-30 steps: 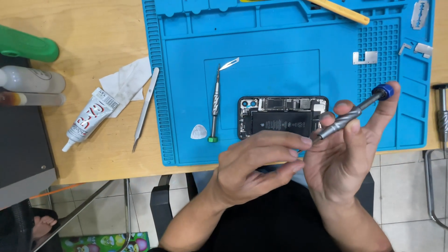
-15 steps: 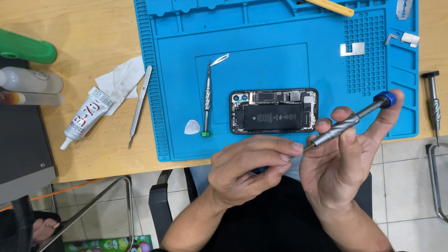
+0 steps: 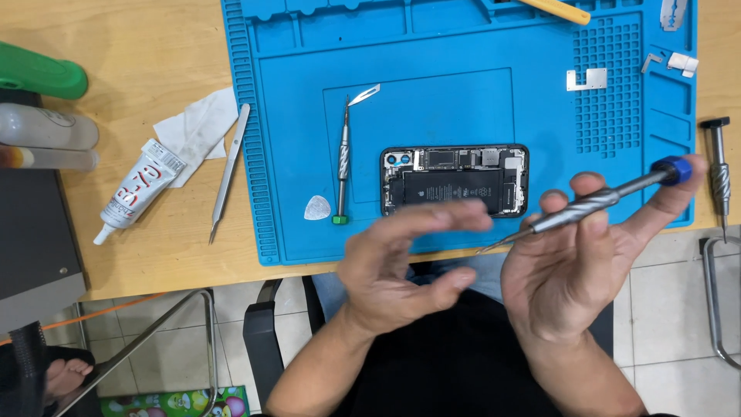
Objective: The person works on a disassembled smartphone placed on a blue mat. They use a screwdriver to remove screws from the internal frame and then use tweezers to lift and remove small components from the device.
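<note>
Wood table (image 3: 154, 46) w/ blue repair mat (image 3: 463, 54); opened phone (image 3: 455, 181) lies mid-mat, untouched. Left hand (image 3: 401, 266), half a sec ago pinching at the driver tip, has come off it: fingers now spread, empty, blurred. Right hand (image 3: 575, 270) holds blue-capped screwdriver (image 3: 594, 202) just in front of the phone. Tip looks freed up for work.

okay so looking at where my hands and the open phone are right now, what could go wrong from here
The right hand holds the blue-capped screwdriver with its fine tip close to the blurred, open left hand; it might prick a finger. The opened phone lies with its insides bare near the blue mat front edge, where a hand might knock it. The bladed tool beside it could cut.
</note>
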